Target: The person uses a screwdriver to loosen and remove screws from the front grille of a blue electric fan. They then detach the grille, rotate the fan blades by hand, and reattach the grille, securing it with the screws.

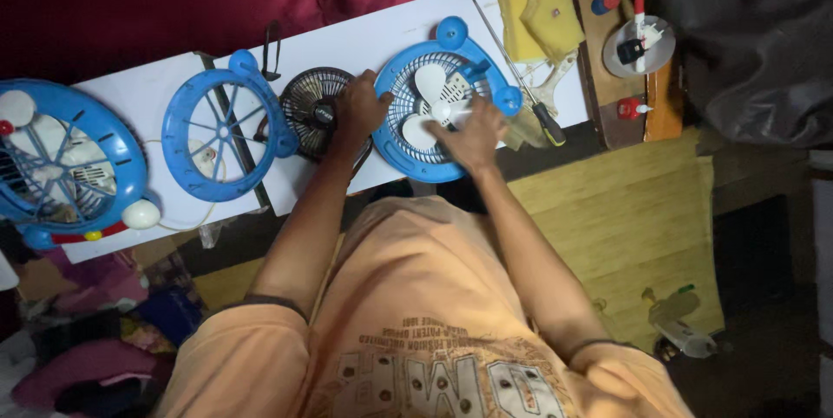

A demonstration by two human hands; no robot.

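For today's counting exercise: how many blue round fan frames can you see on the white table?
3: an assembled fan at far left, an empty frame beside it, and one under the right hand. None seems hidden.

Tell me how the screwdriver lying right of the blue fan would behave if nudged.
The screwdriver has a long thin round shaft and a rounded dark handle, so it would probably roll on the flat white board. It looks stiff, likely metal. The thicker handle probably outweighs the shaft, so it may pivot around that end.
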